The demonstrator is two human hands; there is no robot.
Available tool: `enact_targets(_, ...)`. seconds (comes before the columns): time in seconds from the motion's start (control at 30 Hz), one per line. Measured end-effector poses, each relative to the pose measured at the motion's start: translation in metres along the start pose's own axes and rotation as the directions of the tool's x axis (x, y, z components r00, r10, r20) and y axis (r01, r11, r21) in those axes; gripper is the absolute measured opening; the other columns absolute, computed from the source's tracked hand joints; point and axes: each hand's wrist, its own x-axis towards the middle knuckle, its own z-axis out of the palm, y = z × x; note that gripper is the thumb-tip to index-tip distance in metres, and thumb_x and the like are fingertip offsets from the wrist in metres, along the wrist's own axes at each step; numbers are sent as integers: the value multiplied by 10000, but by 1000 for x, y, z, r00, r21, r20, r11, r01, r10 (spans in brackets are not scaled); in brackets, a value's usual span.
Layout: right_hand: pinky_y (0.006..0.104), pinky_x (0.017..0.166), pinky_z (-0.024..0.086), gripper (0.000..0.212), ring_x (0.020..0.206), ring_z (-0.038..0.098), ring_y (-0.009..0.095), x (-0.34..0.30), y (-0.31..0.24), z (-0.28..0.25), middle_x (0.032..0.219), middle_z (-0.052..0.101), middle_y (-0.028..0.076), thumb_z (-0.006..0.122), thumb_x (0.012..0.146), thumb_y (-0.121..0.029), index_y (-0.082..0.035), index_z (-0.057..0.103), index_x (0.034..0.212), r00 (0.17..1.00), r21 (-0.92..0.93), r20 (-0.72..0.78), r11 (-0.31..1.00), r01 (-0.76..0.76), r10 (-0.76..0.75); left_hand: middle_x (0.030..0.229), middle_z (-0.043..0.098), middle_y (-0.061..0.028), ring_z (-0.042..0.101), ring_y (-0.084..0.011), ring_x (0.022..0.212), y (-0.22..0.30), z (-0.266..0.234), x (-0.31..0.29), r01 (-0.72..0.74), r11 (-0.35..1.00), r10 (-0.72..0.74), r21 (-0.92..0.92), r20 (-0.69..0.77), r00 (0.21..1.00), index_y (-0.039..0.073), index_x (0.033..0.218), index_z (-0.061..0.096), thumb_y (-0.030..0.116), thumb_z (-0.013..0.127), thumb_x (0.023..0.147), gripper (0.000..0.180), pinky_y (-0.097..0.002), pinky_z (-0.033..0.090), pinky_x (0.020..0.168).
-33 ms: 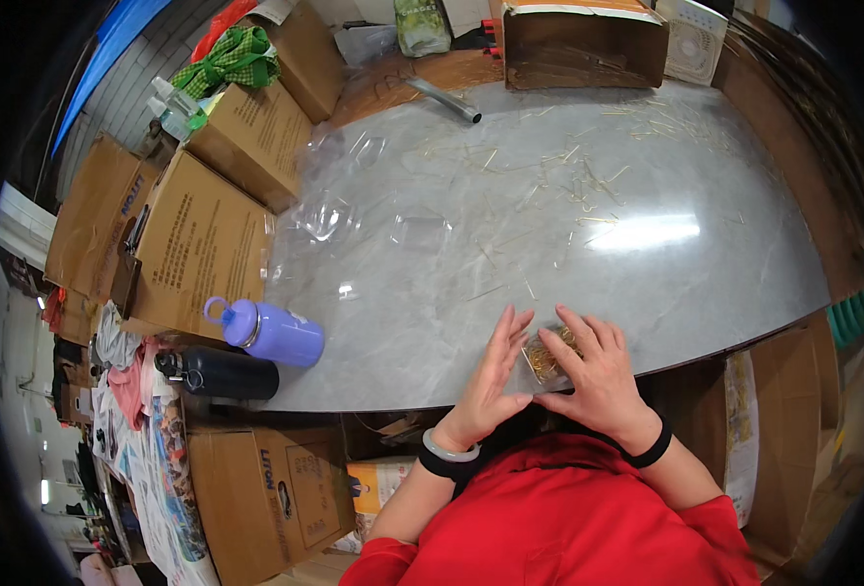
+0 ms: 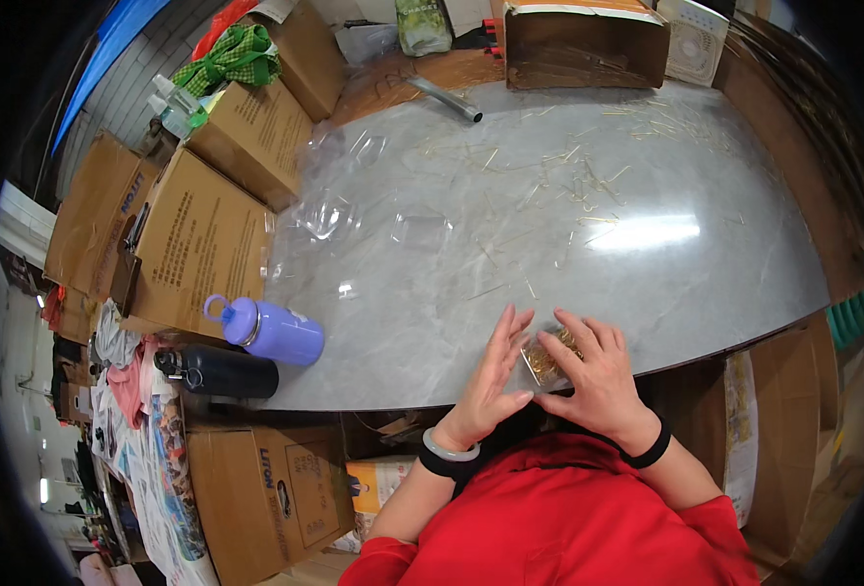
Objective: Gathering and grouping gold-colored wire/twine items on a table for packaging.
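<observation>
A small clear box point(image 2: 537, 368) filled with thin gold-coloured wire pieces sits between my hands at the table's near edge. My left hand point(image 2: 488, 383) is held along the box's left side, fingers stretched upward and thumb pointing toward the right thumb. Over the box's right part curves my right hand point(image 2: 596, 376), its index finger across the top and its thumb by the near edge. That hand hides much of the box. Loose gold wire pieces point(image 2: 585, 186) lie scattered across the grey table point(image 2: 393, 332) beyond the hands.
Clear plastic shells point(image 2: 422, 230) lie at the table's left. A purple bottle point(image 2: 286, 335) and a black bottle point(image 2: 227, 372) lie near the left edge, beside cardboard boxes point(image 2: 198, 244). At the back are a metal tube point(image 2: 444, 98), an open carton point(image 2: 583, 54) and a white fan point(image 2: 691, 44).
</observation>
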Motion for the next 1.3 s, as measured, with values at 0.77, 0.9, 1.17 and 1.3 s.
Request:
enact_targets(0.77, 478, 1088, 391, 499, 1327, 487, 375, -14, 28, -5, 1348, 599, 151, 673, 860, -55, -58, 584, 1351, 935, 462, -120, 852, -245, 334, 1505, 438, -208, 424, -401, 1369, -5, 30, 14, -63, 535, 249, 842, -86, 965, -11, 1435, 489, 131, 635, 957, 520, -464, 359, 1134)
enact_targets(0.9, 443, 1051, 443, 377, 1189, 609, 334, -12, 19, -7, 1115, 711, 116, 645, 867, 37, -44, 658, 1235, 946, 277, -226, 947, -166, 231, 1489, 450, -211, 444, -406, 1335, -10, 30, 16, -53, 489, 231, 871, -71, 970, -12, 1360, 556, 98, 629, 934, 447, -465, 367, 1119)
enact_targets(1.17, 416, 873, 485, 258, 1015, 593, 322, -6, 22, -10, 1098, 648, 127, 718, 838, -10, -36, 662, 1088, 950, 346, -198, 924, -163, 242, 1492, 403, -268, 357, -478, 1398, 1, 33, 10, -109, 409, 219, 906, 19, 976, -23, 1283, 583, 188, 672, 909, 439, -521, 353, 1131)
enact_targets(1.3, 405, 879, 484, 220, 1063, 567, 346, -6, 26, -7, 1160, 602, 142, 731, 805, 6, -30, 621, 992, 962, 367, -156, 917, -153, 223, 1499, 396, -262, 316, -477, 1438, -6, 31, 9, -115, 347, 205, 931, 44, 978, -29, 1299, 563, 230, 684, 923, 472, -526, 346, 1143)
